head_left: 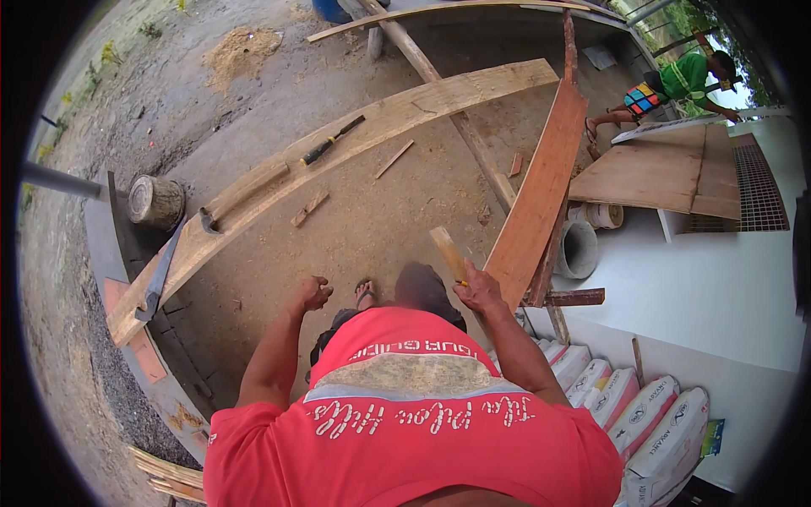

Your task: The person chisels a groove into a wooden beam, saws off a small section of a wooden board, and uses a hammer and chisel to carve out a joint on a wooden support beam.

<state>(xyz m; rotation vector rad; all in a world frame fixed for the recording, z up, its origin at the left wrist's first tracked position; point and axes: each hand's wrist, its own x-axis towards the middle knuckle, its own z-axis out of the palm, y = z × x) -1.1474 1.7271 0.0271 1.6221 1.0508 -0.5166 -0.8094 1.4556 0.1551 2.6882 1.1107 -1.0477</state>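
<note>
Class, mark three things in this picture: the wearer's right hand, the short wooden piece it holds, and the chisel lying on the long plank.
Right hand (481, 291): head view, on the back of the hand.
Short wooden piece (448, 253): head view, on its bare face.
Chisel (323, 149): head view, on its handle.

We are on what looks like a building site, with carpentry under way. A long plank (465, 91) lies across a rough timber pole (481, 152) at upper centre, with a chisel (319, 152) on it. Wood scraps (310, 209) litter the dusty floor (262, 262); a crusted bucket (156, 201) sits at left. At lower right we see filled sacks (667, 439) beside a white wall (701, 287).
</note>
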